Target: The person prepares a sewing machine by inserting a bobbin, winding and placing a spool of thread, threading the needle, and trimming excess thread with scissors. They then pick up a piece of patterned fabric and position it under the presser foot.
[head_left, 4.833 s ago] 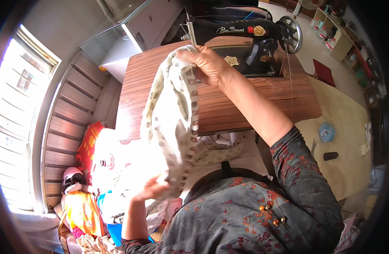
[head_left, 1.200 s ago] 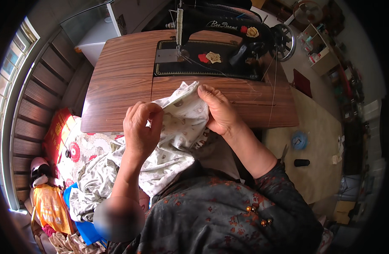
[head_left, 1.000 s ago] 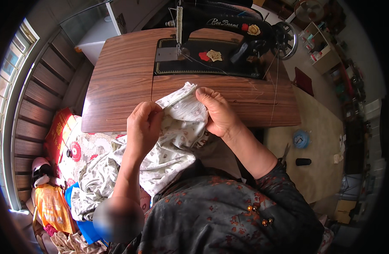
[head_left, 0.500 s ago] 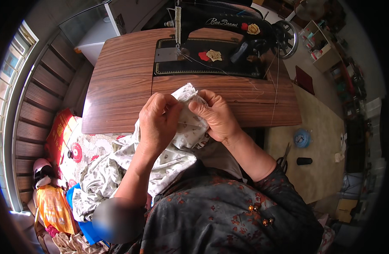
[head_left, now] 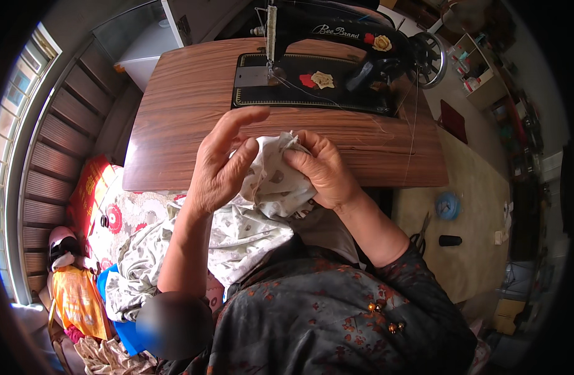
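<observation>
A white patterned fabric (head_left: pixel 276 178) hangs from my right hand (head_left: pixel 321 169), whose thumb and fingers pinch its upper edge. The rest of the cloth falls over my lap and trails left in a crumpled heap. My left hand (head_left: pixel 223 164) is beside the cloth's left side, its fingers lifted and apart from the thumb, the thumb close to the fabric. Both hands are over the front edge of the wooden sewing table (head_left: pixel 174 125). Behind them stands a black sewing machine (head_left: pixel 337 36) with rose decals, a thread running loosely from its needle area.
On a surface at the right lie scissors (head_left: pixel 421 234), a black thread spool (head_left: pixel 450 240) and a blue round container (head_left: pixel 447 205). The machine's handwheel (head_left: pixel 429 59) is at the far right. Left are a floral cover (head_left: pixel 130 215), a red bag (head_left: pixel 90 185) and an orange bag (head_left: pixel 80 301).
My left hand has let go of the cloth's upper edge and opened, moving slightly left. My right hand still pinches the fabric, which now bulges more broadly below it.
</observation>
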A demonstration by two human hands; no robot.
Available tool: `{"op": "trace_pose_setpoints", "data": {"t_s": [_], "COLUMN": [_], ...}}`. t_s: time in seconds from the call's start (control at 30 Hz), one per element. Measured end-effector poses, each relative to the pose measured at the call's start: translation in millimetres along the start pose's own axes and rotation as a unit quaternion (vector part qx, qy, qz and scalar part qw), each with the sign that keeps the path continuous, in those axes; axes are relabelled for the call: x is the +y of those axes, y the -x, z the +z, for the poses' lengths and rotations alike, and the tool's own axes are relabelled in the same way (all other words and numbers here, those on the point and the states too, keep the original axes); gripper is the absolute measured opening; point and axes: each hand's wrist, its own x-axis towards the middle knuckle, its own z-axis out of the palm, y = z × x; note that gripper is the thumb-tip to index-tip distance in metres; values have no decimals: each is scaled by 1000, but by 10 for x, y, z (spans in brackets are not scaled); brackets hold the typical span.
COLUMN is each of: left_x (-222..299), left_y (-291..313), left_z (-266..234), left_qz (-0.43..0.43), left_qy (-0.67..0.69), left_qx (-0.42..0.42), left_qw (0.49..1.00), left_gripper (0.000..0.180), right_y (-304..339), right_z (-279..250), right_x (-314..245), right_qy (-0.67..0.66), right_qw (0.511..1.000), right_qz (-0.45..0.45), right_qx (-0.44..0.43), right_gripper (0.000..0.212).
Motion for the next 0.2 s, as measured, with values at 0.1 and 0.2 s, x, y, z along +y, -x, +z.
{"op": "trace_pose_setpoints", "data": {"t_s": [0.1,0.2], "left_x": [-62,-121], "left_y": [-78,-96], "left_z": [-10,-91], "left_qz": [-52,-125], "left_qy": [153,167], "left_qx": [-82,-184], "left_qw": [983,961], "left_gripper": [44,58], "right_y": [35,23], "right_z": [101,-52], "right_x": [-51,-4], "right_qy": [-5,4], "right_qw": [1000,999], "right_qz": [18,11], "right_qx": [-19,-50], "right_gripper": [11,15]}}
